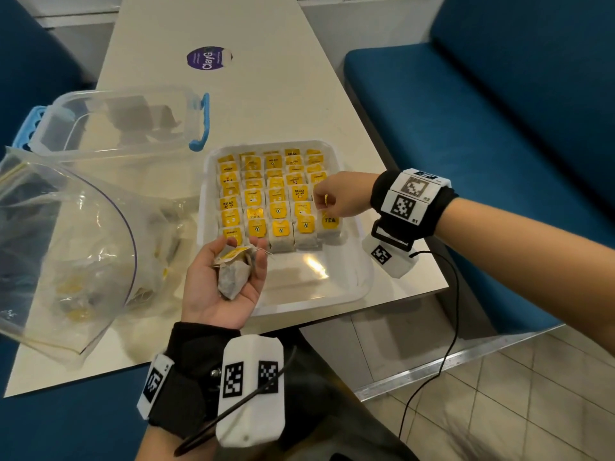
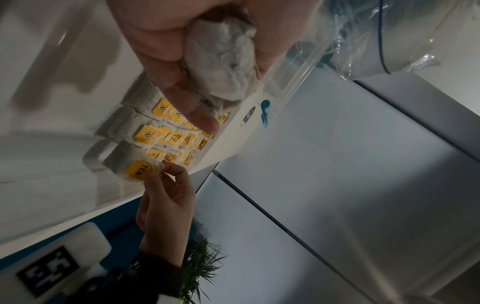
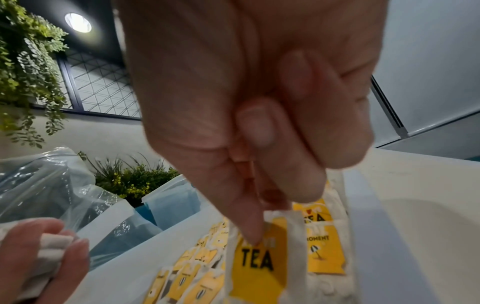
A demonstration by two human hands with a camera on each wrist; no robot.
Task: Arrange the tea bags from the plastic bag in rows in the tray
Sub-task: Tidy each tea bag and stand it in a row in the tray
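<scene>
Now right hand (image 1: pixel 342 197) pinches tag of front tea bag (image 1: pixel 329 224) in tray (image 1: pixel 361 281), rightmost row. Left hand (image 1: pixel 223 281) nearer, fingers curled, cupping spare tea bags (image 1: pixel 234 276); plastic bag (image 1: pixel 76 241) leftward.

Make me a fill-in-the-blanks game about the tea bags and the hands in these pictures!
1. The tags on the tea bags in the tray are coloured ____.
2. The spare tea bags lie in the palm of the ____ hand.
3. The right hand pinches the tea bag whose tag reads ____.
4. The clear box behind the plastic bag has ____ handles.

Missing words: yellow; left; TEA; blue
</scene>
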